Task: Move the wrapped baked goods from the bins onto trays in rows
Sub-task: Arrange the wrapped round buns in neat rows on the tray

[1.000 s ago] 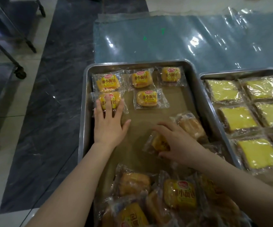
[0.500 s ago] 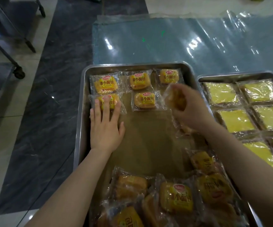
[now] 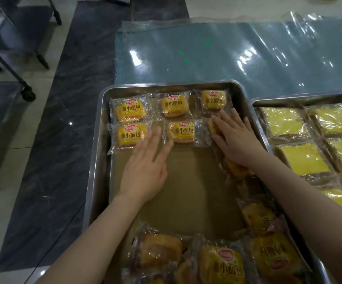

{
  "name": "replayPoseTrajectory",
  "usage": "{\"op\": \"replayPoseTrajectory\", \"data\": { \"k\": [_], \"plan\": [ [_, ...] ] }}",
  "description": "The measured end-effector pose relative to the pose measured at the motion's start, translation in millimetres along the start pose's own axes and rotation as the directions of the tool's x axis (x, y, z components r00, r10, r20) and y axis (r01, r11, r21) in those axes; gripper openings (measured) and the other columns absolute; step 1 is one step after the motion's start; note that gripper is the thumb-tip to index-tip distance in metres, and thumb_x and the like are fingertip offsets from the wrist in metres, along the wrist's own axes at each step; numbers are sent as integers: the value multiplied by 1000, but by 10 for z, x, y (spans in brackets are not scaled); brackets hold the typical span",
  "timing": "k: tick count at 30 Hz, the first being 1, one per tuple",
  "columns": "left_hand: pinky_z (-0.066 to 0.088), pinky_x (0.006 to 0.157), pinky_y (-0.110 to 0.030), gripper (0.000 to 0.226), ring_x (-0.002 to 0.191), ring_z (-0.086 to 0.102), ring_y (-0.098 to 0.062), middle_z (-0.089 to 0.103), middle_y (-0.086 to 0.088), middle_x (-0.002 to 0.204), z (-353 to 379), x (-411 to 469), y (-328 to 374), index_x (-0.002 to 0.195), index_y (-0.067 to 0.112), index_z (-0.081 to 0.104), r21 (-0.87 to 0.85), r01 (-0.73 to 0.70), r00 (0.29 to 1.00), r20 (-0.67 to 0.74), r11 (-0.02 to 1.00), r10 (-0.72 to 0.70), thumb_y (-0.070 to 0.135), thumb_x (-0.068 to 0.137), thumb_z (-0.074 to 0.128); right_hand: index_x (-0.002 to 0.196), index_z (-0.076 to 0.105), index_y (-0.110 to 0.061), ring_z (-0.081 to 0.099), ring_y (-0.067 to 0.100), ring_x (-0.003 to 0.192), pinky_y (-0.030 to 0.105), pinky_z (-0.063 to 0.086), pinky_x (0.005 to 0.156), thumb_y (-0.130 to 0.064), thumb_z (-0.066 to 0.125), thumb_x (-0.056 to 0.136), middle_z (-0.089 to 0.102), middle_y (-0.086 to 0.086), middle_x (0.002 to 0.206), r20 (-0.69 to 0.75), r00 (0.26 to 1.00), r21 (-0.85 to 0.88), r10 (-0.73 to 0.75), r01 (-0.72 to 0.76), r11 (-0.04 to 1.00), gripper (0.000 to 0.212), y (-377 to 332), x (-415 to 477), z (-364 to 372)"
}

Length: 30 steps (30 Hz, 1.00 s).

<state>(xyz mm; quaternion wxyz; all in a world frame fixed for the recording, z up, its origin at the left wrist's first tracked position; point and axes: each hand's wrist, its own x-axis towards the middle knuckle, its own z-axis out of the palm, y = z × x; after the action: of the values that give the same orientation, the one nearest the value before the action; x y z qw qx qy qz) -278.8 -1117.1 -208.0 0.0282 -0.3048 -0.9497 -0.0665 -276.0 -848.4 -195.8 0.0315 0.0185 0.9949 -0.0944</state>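
A steel tray (image 3: 96, 152) lined with brown paper holds wrapped yellow buns in two rows at its far end: three in the back row (image 3: 174, 105) and two in the front row (image 3: 180, 132). My right hand (image 3: 234, 138) lies flat on a further wrapped bun (image 3: 212, 128) at the right end of the front row, pressing it down. My left hand (image 3: 147, 167) hovers flat with fingers apart, its tips near the front-row buns and holding nothing. A loose heap of wrapped buns (image 3: 221, 261) fills the tray's near end and right side.
A second steel tray (image 3: 301, 97) to the right holds wrapped pale-yellow cake squares (image 3: 304, 158) in rows. A clear plastic sheet (image 3: 227, 54) covers the surface beyond the trays. Cart legs with a caster (image 3: 27, 95) stand on the floor at the left.
My right hand carried a wrapped bun from the loose ones up to the front row's right end and now presses it flat. My left hand shifted right, off the front-left bun.
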Motion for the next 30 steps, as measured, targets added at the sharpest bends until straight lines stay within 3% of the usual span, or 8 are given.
{"op": "replayPoseTrajectory", "data": {
  "k": [3,7,12,16,18,20,24,30],
  "plan": [
    [-17,110,-36,55,141,-24,-18,-21,-2,156,49,222,239,147,33,-1,-60,-97,991,85,994,102,41,95,13,149,2,-41,-23,25,141,46,-13,111,-63,14,89,-10,-2,159,82,997,-27,-12,14,1000,65,15,-35,44],
    [-10,111,-33,51,143,-15,-21,-4,-1,158,111,444,413,149,32,13,-176,11,994,106,984,8,43,99,19,147,-1,-46,-18,32,142,49,-8,110,-71,12,83,-13,-8,159,136,991,-56,13,-6,998,70,-18,13,39],
    [-9,111,-39,57,140,-22,-27,-18,-2,155,221,357,529,147,33,-1,-70,90,991,108,993,-83,50,96,19,147,8,-46,-18,25,142,46,-5,110,-65,32,88,-7,-9,159,90,996,23,-8,6,1000,67,-25,-71,-84],
    [-11,111,-38,63,139,-25,-24,-24,-5,152,166,272,570,148,29,-6,-60,140,984,124,988,-132,52,96,21,125,47,-28,39,26,125,37,32,98,-46,63,81,39,2,137,-239,964,217,112,-59,974,50,-46,-462,-218],
    [-14,110,-36,65,138,-27,-21,-25,-5,152,92,165,590,147,28,-9,-88,152,981,131,984,-140,53,95,20,119,49,-30,47,17,109,31,39,88,-52,66,74,42,-3,129,-108,989,259,103,-72,963,53,-7,-705,-252],
    [-15,109,-35,64,138,-26,-17,-23,-2,153,-1,17,615,147,30,-9,-139,157,979,152,978,-136,51,96,22,132,44,-33,43,19,122,35,40,96,-59,71,68,37,-7,141,83,996,161,15,-28,987,73,13,-901,-272],
    [-11,110,-29,56,139,-14,-7,-3,6,156,-221,-368,649,148,34,12,-341,209,968,209,917,-143,44,97,34,141,35,-30,32,23,135,39,34,106,-49,74,73,31,-5,149,139,990,2,-36,36,999,81,-47,-1084,-270],
    [22,113,-34,39,136,29,-10,37,9,147,-460,-939,673,134,37,43,-500,359,929,277,788,-247,33,96,46,128,46,-29,54,19,105,31,48,78,-24,65,81,54,-6,126,72,997,157,6,-17,987,51,-117,-1253,-241]
  ]
}}
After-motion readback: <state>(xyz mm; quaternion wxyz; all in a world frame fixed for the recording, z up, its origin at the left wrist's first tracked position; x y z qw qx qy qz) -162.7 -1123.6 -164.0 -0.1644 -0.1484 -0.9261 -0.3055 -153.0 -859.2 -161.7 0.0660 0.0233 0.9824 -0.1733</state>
